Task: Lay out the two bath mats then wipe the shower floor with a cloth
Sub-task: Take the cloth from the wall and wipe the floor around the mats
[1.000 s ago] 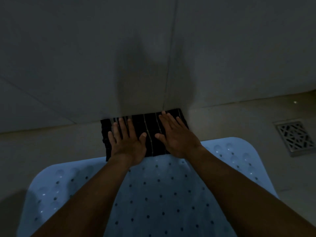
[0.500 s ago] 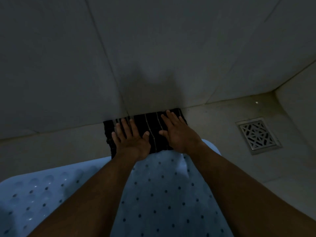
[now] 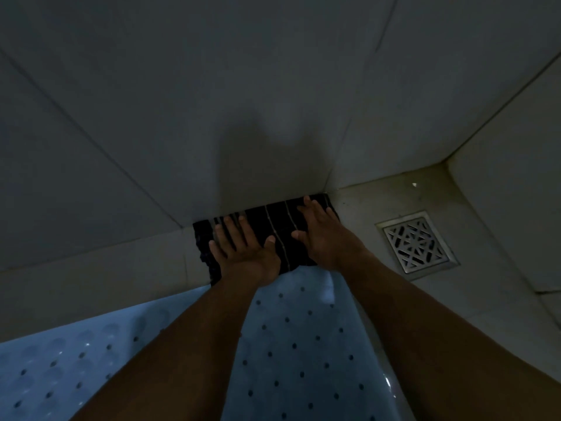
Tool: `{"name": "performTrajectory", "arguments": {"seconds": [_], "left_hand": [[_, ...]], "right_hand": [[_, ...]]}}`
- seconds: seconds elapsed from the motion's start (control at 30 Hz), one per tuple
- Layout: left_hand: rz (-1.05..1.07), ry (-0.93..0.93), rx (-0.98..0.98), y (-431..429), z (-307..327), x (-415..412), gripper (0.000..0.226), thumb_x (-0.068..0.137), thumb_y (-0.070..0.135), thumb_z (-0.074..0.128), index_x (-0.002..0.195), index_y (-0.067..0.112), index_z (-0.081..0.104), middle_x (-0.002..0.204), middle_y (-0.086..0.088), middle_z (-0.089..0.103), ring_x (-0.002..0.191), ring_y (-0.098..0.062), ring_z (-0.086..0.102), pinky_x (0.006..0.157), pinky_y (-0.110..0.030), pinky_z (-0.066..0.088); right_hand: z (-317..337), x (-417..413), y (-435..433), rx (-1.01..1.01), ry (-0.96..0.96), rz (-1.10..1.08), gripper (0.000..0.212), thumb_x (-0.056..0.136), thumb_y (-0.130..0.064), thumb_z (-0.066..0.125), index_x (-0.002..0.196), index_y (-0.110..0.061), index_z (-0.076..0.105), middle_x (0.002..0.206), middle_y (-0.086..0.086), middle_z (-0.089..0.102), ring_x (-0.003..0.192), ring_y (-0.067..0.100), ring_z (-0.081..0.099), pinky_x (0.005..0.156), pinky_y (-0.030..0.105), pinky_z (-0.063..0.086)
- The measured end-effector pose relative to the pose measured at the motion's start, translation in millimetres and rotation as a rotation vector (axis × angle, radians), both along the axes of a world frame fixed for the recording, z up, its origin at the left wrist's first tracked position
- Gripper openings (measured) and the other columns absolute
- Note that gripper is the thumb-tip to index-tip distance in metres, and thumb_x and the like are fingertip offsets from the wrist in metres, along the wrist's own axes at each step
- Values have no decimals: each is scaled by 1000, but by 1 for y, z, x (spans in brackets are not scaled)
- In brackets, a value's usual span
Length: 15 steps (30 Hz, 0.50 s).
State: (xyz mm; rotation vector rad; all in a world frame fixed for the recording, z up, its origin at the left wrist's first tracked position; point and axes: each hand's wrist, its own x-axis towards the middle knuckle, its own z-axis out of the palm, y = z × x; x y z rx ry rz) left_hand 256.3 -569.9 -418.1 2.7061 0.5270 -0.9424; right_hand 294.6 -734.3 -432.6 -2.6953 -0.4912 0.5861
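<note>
Now wiping, by the look of it. Cloth (image 3: 277,227) lies on the floor (image 3: 364,214) at its far edge, tight against the wall (image 3: 212,117), just past the mat's (image 3: 297,344) far edge; drain (image 3: 416,243) near, to the right. Left hand (image 3: 243,253) and right hand (image 3: 324,235) both press flat on cloth, side by side, thumbs nearly meeting. Fingers (image 3: 233,229) straight and spread, gripping nothing. To do it well: even weight through both palms, slide along the wall joint toward the drain, cloth flat and unbunched, off the mat.
</note>
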Motion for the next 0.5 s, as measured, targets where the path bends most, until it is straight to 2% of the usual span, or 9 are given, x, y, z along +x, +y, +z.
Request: {"name": "performTrajectory", "arguments": {"seconds": [0.2,0.37,0.5], "left_hand": [[13,4,32,-4,1,1,76,101,60,6,152,17,-31,157,-9,-41,146,-29,-34,118,-50,-20],[20,9,24,-4,1,0,76,101,60,7,152,17,-30,157,-10,-41,146,-29,-34,119,-50,-20],[10,11,10,-3,0,1,76,100,60,5,152,17,-30,156,-10,-41,145,-30,-35,118,-50,-20]], "right_hand": [[-6,-3,3,31,-34,-43,63,107,-40,32,159,-12,7,167,8,-8,153,17,-9,119,33,-14],[-2,-2,5,-50,-14,-17,64,108,-39,28,159,-13,-1,166,8,-13,153,19,-12,119,36,-15],[-5,-9,6,-29,-38,-35,75,104,-55,28,159,-16,-5,165,5,-16,152,18,-15,119,36,-16]]}}
